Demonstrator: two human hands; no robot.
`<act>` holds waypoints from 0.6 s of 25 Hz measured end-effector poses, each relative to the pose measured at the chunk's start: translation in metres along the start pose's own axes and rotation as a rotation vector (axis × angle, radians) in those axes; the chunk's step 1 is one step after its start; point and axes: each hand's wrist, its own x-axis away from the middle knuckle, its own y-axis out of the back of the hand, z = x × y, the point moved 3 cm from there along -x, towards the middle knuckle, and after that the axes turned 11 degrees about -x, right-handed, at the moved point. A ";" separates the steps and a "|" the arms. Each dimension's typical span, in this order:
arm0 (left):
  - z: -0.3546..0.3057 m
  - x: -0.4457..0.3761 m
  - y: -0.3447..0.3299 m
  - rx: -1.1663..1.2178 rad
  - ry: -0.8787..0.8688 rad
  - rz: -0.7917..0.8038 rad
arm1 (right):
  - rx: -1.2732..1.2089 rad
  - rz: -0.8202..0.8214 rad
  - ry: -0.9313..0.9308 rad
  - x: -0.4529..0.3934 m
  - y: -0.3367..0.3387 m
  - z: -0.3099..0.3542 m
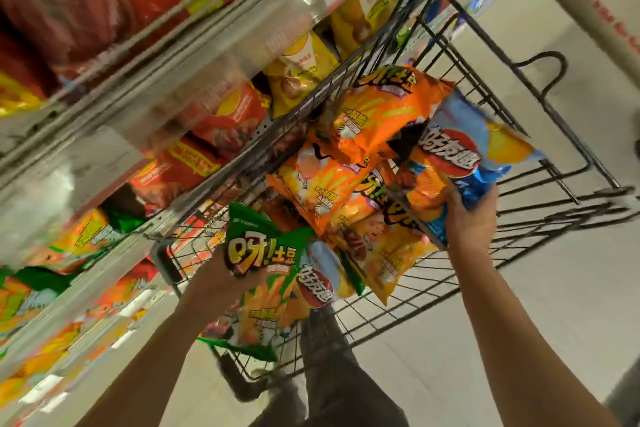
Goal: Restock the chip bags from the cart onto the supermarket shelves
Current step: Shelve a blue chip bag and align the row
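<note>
At 7 o'clock in the head view, my left hand (216, 282) grips the green chip bag (258, 291) above the cart (540, 204); my right hand (472, 215) at 3 o'clock grips the blue chip bag (464, 149). Shelves (145, 135) lie toward 9 o'clock, so I judge the left hand nearer; the green bag's long axis runs 12-to-6.

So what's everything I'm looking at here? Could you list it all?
green bag: one, green, gripped by the left hand above the cart's near edge
blue bag: one, light blue, gripped by the right hand over the cart
orange bags: several, orange, piled in the cart
second blue bag: one, light blue, in the cart behind the green bag
cart: one, black wire
shelves: several tiers at the left, stocked with red, yellow and green bags
left hand: one
right hand: one
</note>
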 end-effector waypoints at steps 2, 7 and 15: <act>0.023 0.011 0.006 0.048 -0.031 -0.056 | -0.064 0.033 0.051 0.026 0.014 0.013; 0.053 0.075 0.029 0.245 -0.158 -0.240 | -0.304 0.326 0.167 0.127 0.041 0.034; 0.118 0.235 0.099 0.477 -0.392 -0.532 | -0.213 0.902 0.339 0.319 0.035 0.068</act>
